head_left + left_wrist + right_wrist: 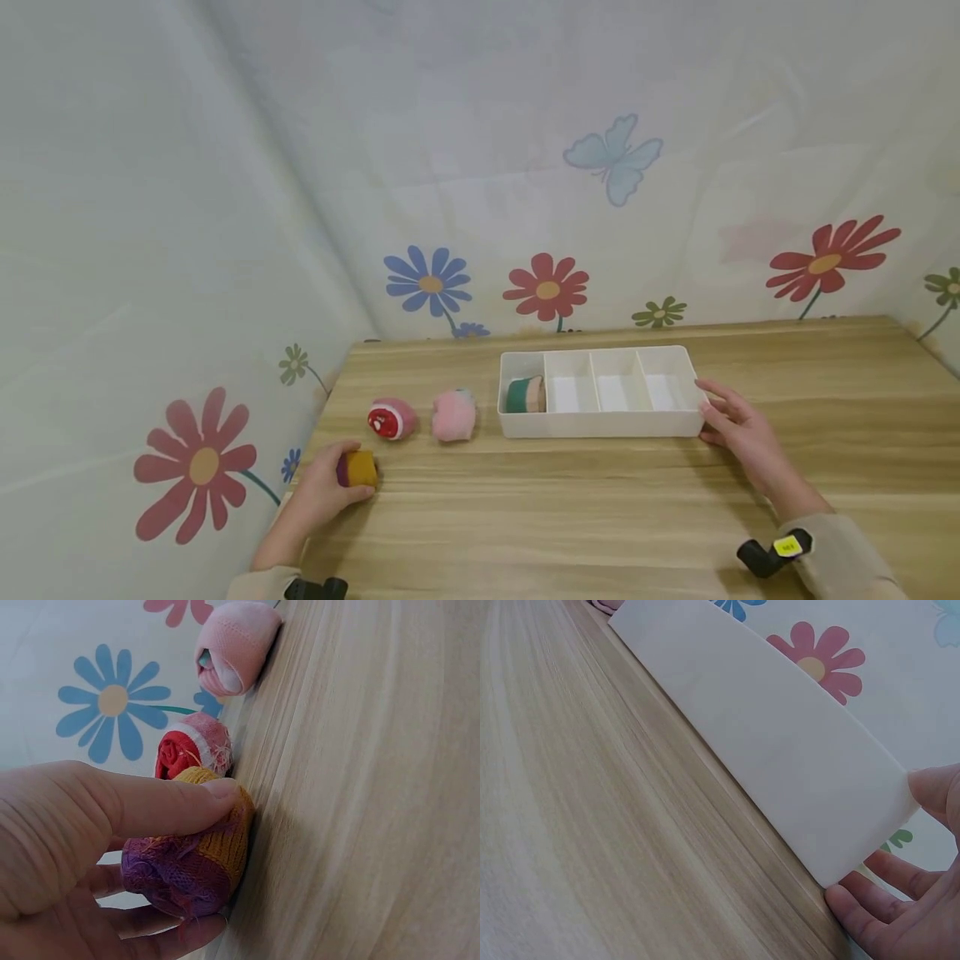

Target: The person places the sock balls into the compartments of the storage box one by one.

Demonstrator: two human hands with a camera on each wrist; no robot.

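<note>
My left hand (324, 490) holds a yellow and purple rolled-up sock (362, 469) at the table's left side, thumb across its near face and fingers behind it. In the left wrist view the sock (191, 862) lies low against the tabletop. A pink, white and red rolled sock (392, 418) sits just beyond that hand, with a pale pink rolled sock (453, 415) to its right. My right hand (742, 429) touches the right end of a white four-slot box (600, 425), thumb and fingertips against its corner (840, 859). A green and beige rolled sock (527, 395) stands in the box's leftmost compartment.
The box's other compartments show bare white floors. Beneath everything is a wood-grain table (540, 508). A pale curtain (480, 167) printed with flowers and a butterfly hangs along its back and left edges.
</note>
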